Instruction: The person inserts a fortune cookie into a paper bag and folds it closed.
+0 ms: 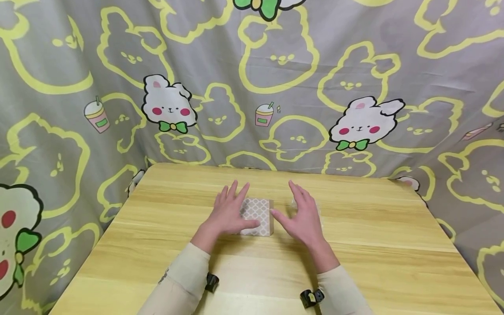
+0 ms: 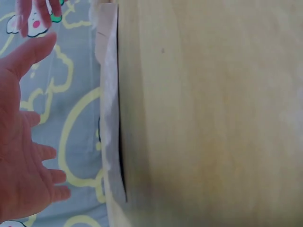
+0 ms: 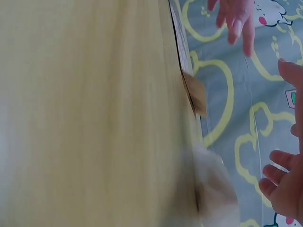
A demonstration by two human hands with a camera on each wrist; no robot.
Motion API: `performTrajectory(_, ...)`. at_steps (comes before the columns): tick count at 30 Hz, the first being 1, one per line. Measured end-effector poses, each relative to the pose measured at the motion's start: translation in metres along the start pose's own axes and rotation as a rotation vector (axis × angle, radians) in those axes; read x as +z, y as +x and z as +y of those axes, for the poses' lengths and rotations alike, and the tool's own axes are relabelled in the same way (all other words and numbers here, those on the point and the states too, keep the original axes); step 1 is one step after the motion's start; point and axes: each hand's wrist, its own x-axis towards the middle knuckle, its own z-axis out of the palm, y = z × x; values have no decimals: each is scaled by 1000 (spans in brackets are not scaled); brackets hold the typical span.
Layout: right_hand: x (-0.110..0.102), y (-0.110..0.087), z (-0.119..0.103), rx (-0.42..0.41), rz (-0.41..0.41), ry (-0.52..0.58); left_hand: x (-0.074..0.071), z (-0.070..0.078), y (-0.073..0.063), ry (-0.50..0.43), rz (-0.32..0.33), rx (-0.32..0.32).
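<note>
A flat grey-and-white lattice-patterned piece with a plain brown edge (image 1: pixel 258 211), possibly folded paper, lies on the wooden table. My left hand (image 1: pixel 226 215) hovers over its left side with spread fingers, and the thumb overlaps the pattern in the head view. To its right, my right hand (image 1: pixel 305 221) has its fingers extended and its thumb tip close to the brown edge. Neither hand grips anything. Clear, crinkled plastic (image 3: pixel 215 191) lies beneath the right hand, mostly hidden by it in the head view. A brown flap (image 3: pixel 195 93) sticks out from the patterned piece.
The wooden table (image 1: pixel 393 245) spreads out on all sides of the hands. Grey curtains with rabbit and yellow outline prints (image 1: pixel 283 144) hang along its back and sides. Black wrist cameras (image 1: pixel 311 298) sit by the sleeves.
</note>
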Motion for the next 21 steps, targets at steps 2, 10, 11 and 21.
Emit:
performTrajectory(2, 4, 0, -4, 30, -25, 50, 3, -2, 1, -21, -22, 2)
performTrajectory(10, 21, -2, -5, 67, -135, 242, 11, -6, 5, -67, -76, 9)
performTrajectory(11, 23, -2, -5, 72, -146, 251, 11, -6, 6, -66, -87, 12)
performTrajectory(21, 35, -1, -4, 109, -232, 277, 12, -10, 8, -75, -139, 12)
